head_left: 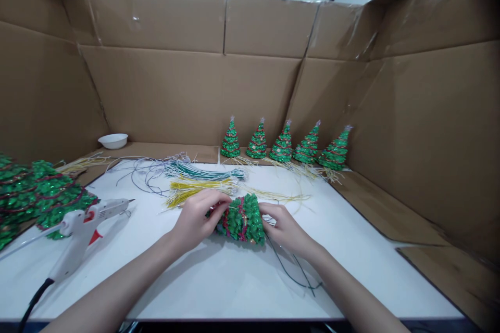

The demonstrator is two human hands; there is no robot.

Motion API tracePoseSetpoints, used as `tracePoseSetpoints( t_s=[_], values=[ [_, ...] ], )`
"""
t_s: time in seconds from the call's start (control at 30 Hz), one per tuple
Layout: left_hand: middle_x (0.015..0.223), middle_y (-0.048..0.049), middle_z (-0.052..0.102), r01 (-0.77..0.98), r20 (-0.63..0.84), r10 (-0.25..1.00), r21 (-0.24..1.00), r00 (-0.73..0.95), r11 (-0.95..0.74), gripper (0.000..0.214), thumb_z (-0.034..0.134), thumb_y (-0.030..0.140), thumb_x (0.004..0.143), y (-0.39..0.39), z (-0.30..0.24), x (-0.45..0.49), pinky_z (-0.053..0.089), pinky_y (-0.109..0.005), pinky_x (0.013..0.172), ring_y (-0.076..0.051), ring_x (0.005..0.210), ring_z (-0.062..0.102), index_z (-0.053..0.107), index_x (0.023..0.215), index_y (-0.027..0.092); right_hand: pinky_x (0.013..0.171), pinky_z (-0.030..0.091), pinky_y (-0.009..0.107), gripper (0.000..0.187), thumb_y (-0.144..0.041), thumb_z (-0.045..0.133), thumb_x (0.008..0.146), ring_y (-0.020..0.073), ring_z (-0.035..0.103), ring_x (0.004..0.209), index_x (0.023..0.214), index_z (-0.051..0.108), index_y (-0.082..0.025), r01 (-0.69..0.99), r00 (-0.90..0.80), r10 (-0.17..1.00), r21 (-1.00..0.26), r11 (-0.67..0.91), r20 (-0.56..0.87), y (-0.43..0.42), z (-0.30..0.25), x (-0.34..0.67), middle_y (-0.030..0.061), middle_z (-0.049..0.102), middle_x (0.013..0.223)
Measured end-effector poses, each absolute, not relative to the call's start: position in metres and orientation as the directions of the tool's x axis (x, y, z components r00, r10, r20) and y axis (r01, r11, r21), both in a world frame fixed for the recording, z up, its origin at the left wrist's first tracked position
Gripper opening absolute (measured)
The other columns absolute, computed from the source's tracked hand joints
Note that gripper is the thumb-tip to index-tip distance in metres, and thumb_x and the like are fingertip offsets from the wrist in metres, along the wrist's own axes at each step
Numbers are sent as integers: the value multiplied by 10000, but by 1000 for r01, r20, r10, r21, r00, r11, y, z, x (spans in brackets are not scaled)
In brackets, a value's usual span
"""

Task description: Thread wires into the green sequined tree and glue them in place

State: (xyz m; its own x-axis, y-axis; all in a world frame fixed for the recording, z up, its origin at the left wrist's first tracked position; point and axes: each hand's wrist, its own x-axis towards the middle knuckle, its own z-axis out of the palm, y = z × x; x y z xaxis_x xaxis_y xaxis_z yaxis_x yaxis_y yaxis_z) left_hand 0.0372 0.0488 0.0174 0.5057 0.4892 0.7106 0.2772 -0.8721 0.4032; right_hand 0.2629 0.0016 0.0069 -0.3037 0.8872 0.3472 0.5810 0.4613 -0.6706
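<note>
A small green tinsel Christmas tree [241, 221] with red-pink garland lies on its side over the white table, its wide base toward the right. My left hand [201, 218] is closed about its narrow end, thumb and forefinger pinched together. A short pale strand [233, 207] shows at those fingertips. My right hand [284, 225] is closed at the base, fingertips partly hidden behind the edge. Dark thin wires [287, 270] trail from the base under my right hand onto the table.
Several finished-looking small trees [281, 145] stand along the back. Bundles of green wires [203, 173] and yellow wires [199, 187] lie beyond my hands. At left are a hot glue gun [80, 234], larger green trees [58, 192] and a white bowl [113, 140]. Cardboard walls [175, 93] surround the table.
</note>
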Motion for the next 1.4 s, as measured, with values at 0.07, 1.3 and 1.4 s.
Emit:
tracePoseSetpoints(
  t_s=[0.07,1.3,1.4],
  values=[
    [811,-32,667,278,710,492,406,503,-870,114,531,127,899,49,17,37,480,-246,677,-139,752,616,633,926,171,732,490,302,216,-211,481,871,203,624,758,762,663,-170,579,-304,887,-672,461,347,2,7,263,50,682,756],
    [781,-35,661,311,707,501,394,499,-865,103,534,178,899,48,17,40,498,-257,659,-154,733,623,628,943,179,731,489,305,195,-196,496,857,205,623,752,762,665,-173,589,-299,894,-672,448,334,2,8,262,52,683,756],
    [796,-36,667,309,705,500,393,504,-866,105,532,169,898,48,17,40,497,-266,674,-157,748,624,626,942,179,732,490,307,197,-199,491,860,205,622,746,773,666,-173,589,-301,893,-671,451,336,2,7,262,51,680,750]
  ],
)
